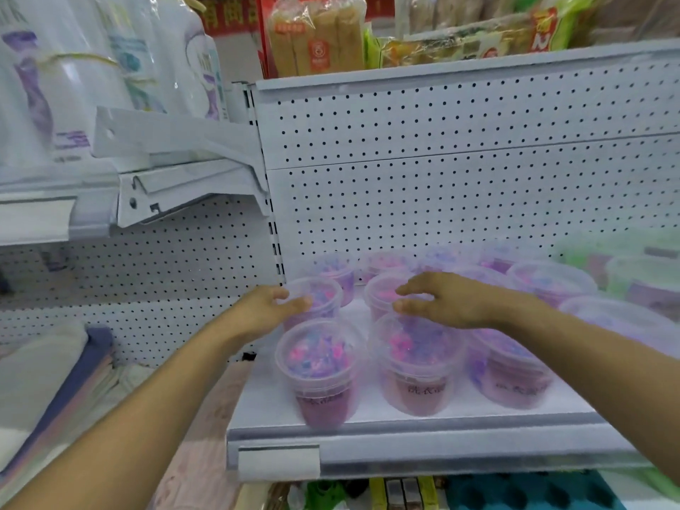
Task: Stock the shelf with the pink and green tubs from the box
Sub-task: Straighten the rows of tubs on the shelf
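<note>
Several clear-lidded pink tubs stand in rows on the white shelf [368, 417]. My left hand [268, 307] grips the rim of a second-row pink tub [323, 296] at the shelf's left end. My right hand [449, 300] hovers with spread fingers over the lid of a front-row pink tub [415, 366], in front of another pink tub [382, 292]. A front-left pink tub [320, 366] stands free below my left hand. Green tubs [640, 274] stand at the far right of the shelf. The box is out of view.
A pegboard back panel [460, 171] rises behind the tubs. Snack packs [316, 35] sit on the shelf above. White bottles [73, 75] fill the left bay's upper shelf, with its bracket [184, 178] jutting out. Folded cloths [55, 380] lie lower left. An empty price-tag holder [279, 461] marks the shelf edge.
</note>
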